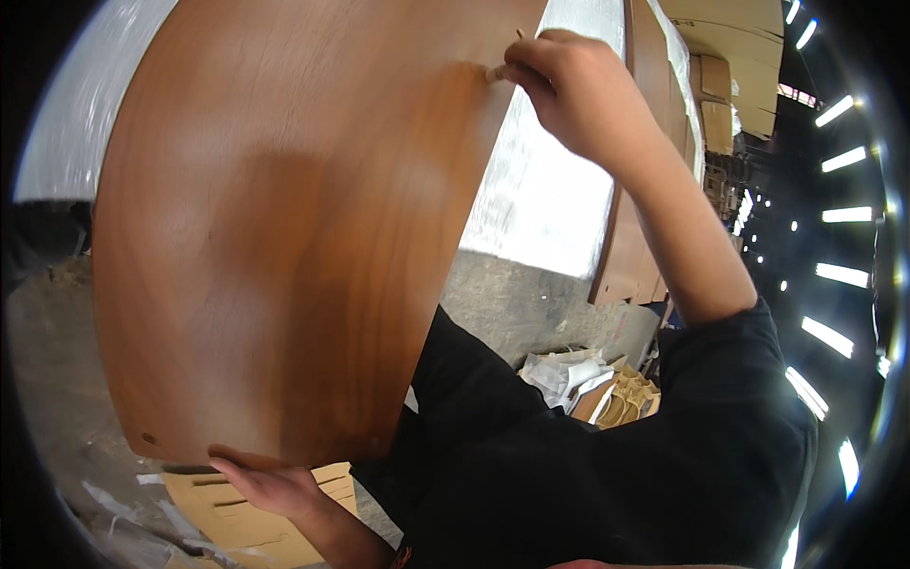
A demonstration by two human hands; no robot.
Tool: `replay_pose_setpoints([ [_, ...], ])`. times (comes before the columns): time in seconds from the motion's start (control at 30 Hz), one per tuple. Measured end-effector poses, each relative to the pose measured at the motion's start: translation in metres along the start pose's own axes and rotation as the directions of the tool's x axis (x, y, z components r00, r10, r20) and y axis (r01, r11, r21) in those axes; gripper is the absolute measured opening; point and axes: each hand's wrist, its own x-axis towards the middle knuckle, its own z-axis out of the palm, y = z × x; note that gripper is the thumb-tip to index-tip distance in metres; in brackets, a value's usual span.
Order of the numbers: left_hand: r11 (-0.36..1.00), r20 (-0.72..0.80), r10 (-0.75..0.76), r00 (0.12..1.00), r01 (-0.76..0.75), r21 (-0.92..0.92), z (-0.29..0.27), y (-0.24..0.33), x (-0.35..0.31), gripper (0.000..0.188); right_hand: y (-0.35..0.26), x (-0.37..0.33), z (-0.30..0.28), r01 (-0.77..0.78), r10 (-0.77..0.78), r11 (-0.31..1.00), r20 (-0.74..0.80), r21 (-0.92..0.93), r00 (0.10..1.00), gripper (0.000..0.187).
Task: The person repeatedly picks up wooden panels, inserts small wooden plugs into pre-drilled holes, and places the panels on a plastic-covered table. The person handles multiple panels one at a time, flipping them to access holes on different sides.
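Observation:
A large reddish-brown wooden panel (218, 237) stands tilted in front of me, its smooth wood-grain face toward me. A small dark round hole or plug (149, 438) shows at its lower left corner. My left hand (270, 488) holds the panel by its bottom edge, with part of the fingers hidden behind it. Up at the right edge of the panel, my right hand (564, 81) is closed in a pinch. From its fingertips a small tan piece (496, 73) pokes out against the panel's face; its kind is too small to tell.
Behind the panel is a stack wrapped in clear plastic film (545, 204). More brown boards (630, 242) stand at its right. Cardboard (251, 517) lies on the concrete floor at lower left. Scrap paper and foam (569, 375) sit on the right, with cardboard sheets (730, 57) beyond.

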Motion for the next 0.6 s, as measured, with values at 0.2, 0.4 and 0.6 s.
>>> replay_pose_setpoints([
  [0.2, 0.984, 0.108, -0.11, 0.988, 0.124, -0.128, -0.023, -0.005, 0.015, 0.073, -0.018, 0.016, 0.003, -0.278, 0.284, 0.959, 0.147, -0.059, 0.948, 0.032],
  [0.4, 0.982, 0.317, -0.079, 0.945, 0.128, -0.138, -0.033, -0.021, 0.026, 0.074, -0.012, 0.019, 0.004, -0.449, 0.451, 0.892, 0.191, -0.054, 0.872, 0.046],
  [0.6, 1.0, 0.372, -0.002, 0.928, 0.003, -0.002, -0.022, -0.015, 0.024, 0.059, -0.064, 0.023, -0.044, -0.53, 0.54, 0.842, -0.154, 0.1, 0.827, 0.033],
])
